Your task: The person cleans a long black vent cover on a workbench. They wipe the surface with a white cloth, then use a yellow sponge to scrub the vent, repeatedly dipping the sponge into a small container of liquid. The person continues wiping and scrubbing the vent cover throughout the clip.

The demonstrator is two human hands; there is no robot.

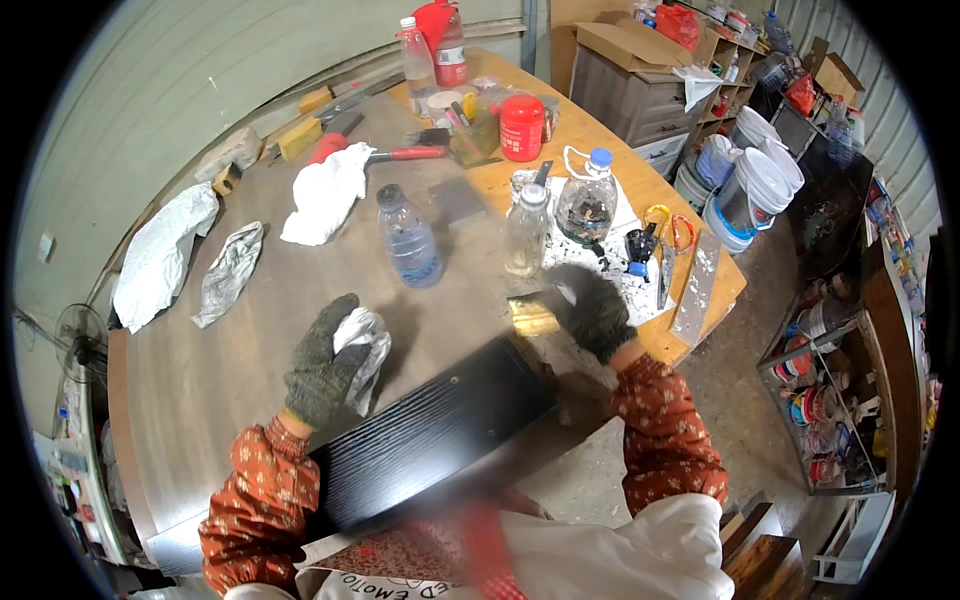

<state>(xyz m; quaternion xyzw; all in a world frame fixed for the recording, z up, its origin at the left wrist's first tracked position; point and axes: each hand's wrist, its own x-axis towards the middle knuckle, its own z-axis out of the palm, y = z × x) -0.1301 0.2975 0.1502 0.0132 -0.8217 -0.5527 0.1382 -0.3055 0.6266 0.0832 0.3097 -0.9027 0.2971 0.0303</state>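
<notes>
My left hand (325, 355), in a dark grey work glove, is closed around a crumpled white cloth (365, 350) above the table. A black wood-grain board (430, 430) lies slantwise along the near side of the table, below both hands. At the board's far right corner, my right hand (592, 312), gloved alike, is closed, and a flat yellow piece with a dark edge (535, 318) juts out from it. Blur and the glove hide exactly what that piece is. Just beyond my right hand stand a cloudy clear bottle (526, 235) and a cut-down jug with a blue cap (587, 205).
A plastic bottle of clear liquid (408, 240) stands mid-table. White rags (328, 195) lie at the left and back. A red canister (521, 128) stands farther off. Scissors (657, 222) and a metal strip (696, 290) lie by the right edge. White buckets (750, 190) stand on the floor.
</notes>
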